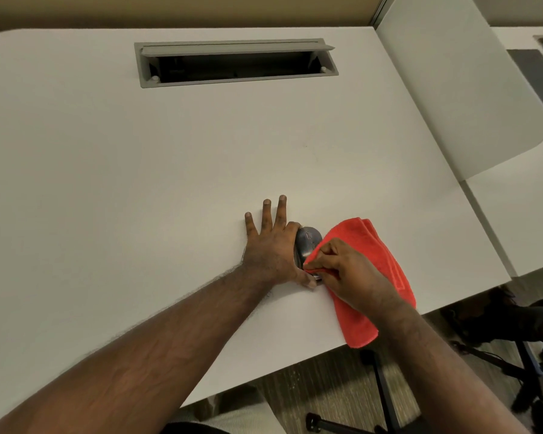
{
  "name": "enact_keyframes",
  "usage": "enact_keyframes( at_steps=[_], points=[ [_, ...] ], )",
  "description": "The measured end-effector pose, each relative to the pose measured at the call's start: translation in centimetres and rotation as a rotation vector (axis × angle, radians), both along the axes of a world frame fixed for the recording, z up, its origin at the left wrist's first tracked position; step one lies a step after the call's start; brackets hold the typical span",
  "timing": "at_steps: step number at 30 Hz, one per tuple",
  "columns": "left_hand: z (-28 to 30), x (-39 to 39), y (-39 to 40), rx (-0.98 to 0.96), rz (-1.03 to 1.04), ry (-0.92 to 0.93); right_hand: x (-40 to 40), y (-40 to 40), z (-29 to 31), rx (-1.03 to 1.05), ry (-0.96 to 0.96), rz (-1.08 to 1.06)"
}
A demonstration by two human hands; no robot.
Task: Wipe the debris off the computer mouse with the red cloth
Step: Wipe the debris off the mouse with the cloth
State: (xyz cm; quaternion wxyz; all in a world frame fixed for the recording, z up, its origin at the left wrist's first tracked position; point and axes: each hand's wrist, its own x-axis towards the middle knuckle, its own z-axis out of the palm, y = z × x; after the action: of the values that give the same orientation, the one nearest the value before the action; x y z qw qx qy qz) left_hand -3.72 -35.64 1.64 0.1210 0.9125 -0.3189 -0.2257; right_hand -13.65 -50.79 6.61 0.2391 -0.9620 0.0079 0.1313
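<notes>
A dark grey computer mouse point(308, 242) lies on the white desk point(138, 183) near its front right edge. My left hand point(270, 245) rests beside it on the left; index finger and thumb clasp the mouse's sides while the other fingers lie spread flat on the desk. My right hand point(348, 274) grips a folded red cloth point(380, 255) and presses a corner of it against the mouse's near right side. The rest of the cloth drapes to the right and hangs over the desk edge. Any debris on the mouse is too small to make out.
A grey cable hatch point(235, 62) with its lid propped open sits at the back of the desk. A white divider panel point(458, 89) borders the desk on the right. A black chair base point(383, 396) and dark gear lie on the floor below the front edge.
</notes>
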Motion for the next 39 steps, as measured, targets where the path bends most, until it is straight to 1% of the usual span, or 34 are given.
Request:
enact_keyframes(
  at_steps=[4,7,9,14,19,23,28,33,39],
  points=[
    [1.3,1.0,-0.3,0.092,0.017,0.161,-1.7,0.7,-0.8,0.017,-0.073,-0.091],
    [2.5,2.0,-1.1,0.112,0.020,0.245,-1.9,1.0,-0.9,0.019,-0.116,-0.105],
    [3.1,2.0,-1.7,0.118,0.023,0.234,-2.0,1.2,-0.8,-0.017,-0.144,-0.097],
    [3.4,1.5,-2.1,0.159,0.019,0.103,-3.1,2.9,-1.1,-0.246,-0.254,-0.133],
    [3.8,1.4,-2.0,0.169,0.049,0.111,-3.9,4.7,-2.2,-0.306,-0.300,-0.038],
    [3.9,1.5,-2.3,0.221,0.043,0.099,-3.3,4.9,-2.3,-0.280,-0.359,-0.107],
    [3.6,1.8,-2.4,0.213,0.042,0.098,-4.7,3.4,-2.8,-0.290,-0.332,-0.079],
    [3.4,2.0,-2.6,0.216,0.027,0.095,-5.7,1.2,-2.6,-0.254,-0.293,-0.214],
    [3.5,2.2,-2.6,0.221,0.029,0.098,-4.2,3.5,-2.7,-0.195,-0.310,-0.073]
  ],
)
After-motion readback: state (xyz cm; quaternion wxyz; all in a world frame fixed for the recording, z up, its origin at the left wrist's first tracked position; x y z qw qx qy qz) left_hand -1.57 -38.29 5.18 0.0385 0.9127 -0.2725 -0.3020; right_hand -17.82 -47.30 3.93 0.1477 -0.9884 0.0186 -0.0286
